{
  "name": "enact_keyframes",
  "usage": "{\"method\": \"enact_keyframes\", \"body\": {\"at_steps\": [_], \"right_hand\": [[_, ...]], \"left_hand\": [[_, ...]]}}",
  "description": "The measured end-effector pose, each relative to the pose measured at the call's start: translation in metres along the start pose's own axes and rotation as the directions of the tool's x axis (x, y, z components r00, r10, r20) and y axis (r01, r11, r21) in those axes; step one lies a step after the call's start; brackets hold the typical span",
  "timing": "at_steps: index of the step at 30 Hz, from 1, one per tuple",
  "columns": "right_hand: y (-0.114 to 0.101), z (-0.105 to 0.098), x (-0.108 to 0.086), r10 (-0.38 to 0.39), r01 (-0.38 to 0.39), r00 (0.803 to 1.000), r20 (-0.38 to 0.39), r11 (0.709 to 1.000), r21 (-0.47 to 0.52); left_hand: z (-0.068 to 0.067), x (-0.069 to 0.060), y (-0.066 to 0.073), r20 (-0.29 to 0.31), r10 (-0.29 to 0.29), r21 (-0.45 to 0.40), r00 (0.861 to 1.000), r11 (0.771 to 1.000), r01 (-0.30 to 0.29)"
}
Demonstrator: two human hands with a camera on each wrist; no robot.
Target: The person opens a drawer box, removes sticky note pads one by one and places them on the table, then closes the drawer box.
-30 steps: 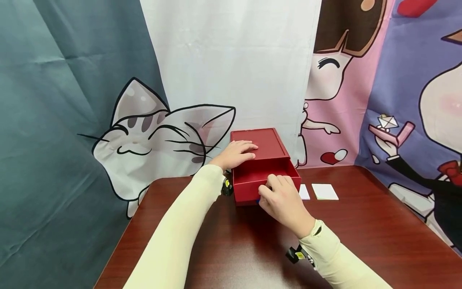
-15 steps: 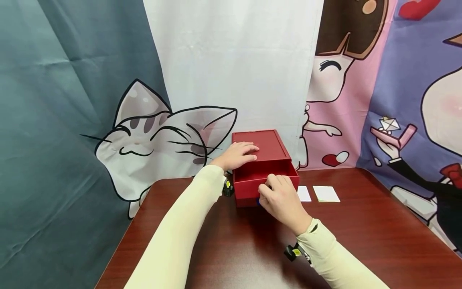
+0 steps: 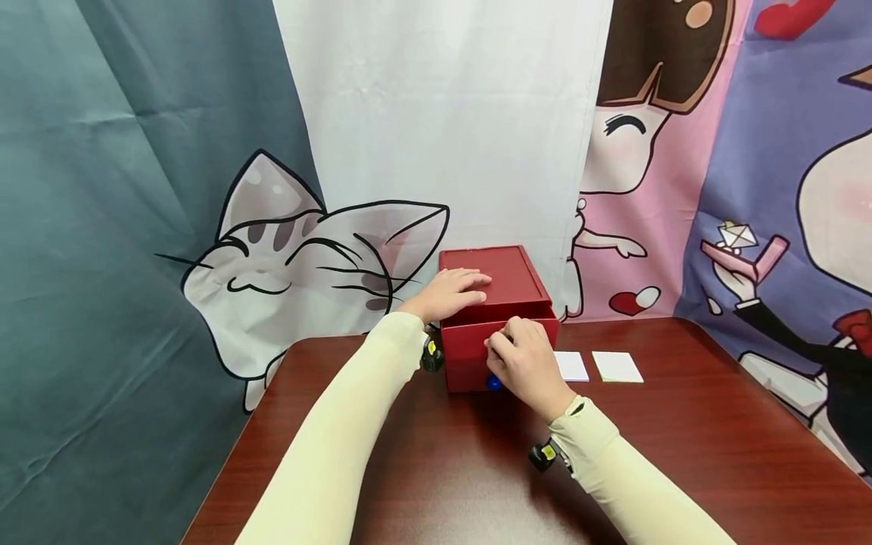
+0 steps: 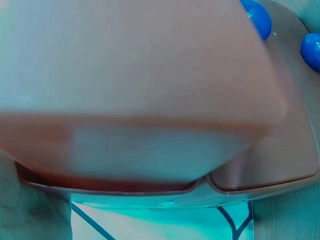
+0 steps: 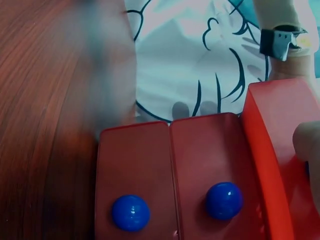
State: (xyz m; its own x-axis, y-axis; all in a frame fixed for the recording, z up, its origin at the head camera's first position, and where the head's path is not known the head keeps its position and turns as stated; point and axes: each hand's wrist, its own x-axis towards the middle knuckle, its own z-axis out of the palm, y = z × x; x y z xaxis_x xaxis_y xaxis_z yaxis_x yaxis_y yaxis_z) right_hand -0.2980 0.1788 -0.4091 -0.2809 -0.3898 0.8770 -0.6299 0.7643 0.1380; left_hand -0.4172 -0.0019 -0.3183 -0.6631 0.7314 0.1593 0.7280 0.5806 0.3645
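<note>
A small red chest of drawers (image 3: 493,276) stands at the far side of the table. Its top drawer (image 3: 470,341) sticks out a little, with a narrow gap below the chest's top. My left hand (image 3: 446,294) rests on the left part of the chest's top with its fingers extended. At the drawer's front, the curled fingers of my right hand (image 3: 527,363) hold its knob, of which only a blue sliver shows in the right wrist view. The lower drawers carry round blue knobs (image 5: 224,201). A big blurred surface fills much of the left wrist view.
Two stacks of white paper squares (image 3: 571,366) lie right of the chest on the brown wooden table (image 3: 436,484). A printed cloth backdrop (image 3: 443,98) hangs right behind the table.
My right hand has pushed the top drawer inward, so its opening has narrowed. A blue knob below has come into sight. My left hand stays on the chest's top.
</note>
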Motion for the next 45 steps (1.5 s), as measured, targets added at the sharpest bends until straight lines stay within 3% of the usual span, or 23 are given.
{"method": "enact_keyframes", "body": {"at_steps": [10, 26, 36, 39, 45], "right_hand": [[0.008, 0.012, 0.001, 0.051, -0.048, 0.998, -0.047, 0.997, 0.062], [0.017, 0.024, -0.002, 0.158, -0.157, 0.987, -0.026, 0.986, 0.053], [0.019, 0.034, 0.000, 0.202, -0.198, 0.977, -0.064, 0.978, 0.064], [0.017, 0.037, 0.001, 0.213, -0.208, 0.974, -0.076, 0.975, 0.074], [0.013, 0.040, -0.001, 0.239, -0.227, 0.964, -0.117, 0.968, 0.102]], "left_hand": [[0.000, 0.000, 0.004, 0.007, -0.018, -0.004, 1.000, 1.000, 0.018], [0.004, 0.003, 0.004, 0.039, -0.046, -0.021, 0.998, 0.999, 0.047], [0.000, 0.001, 0.005, 0.030, -0.018, -0.022, 0.999, 1.000, 0.018], [-0.001, 0.000, 0.003, 0.026, -0.010, 0.002, 1.000, 1.000, 0.010], [0.000, 0.003, 0.010, 0.019, -0.001, 0.162, 1.000, 0.987, -0.002]]}}
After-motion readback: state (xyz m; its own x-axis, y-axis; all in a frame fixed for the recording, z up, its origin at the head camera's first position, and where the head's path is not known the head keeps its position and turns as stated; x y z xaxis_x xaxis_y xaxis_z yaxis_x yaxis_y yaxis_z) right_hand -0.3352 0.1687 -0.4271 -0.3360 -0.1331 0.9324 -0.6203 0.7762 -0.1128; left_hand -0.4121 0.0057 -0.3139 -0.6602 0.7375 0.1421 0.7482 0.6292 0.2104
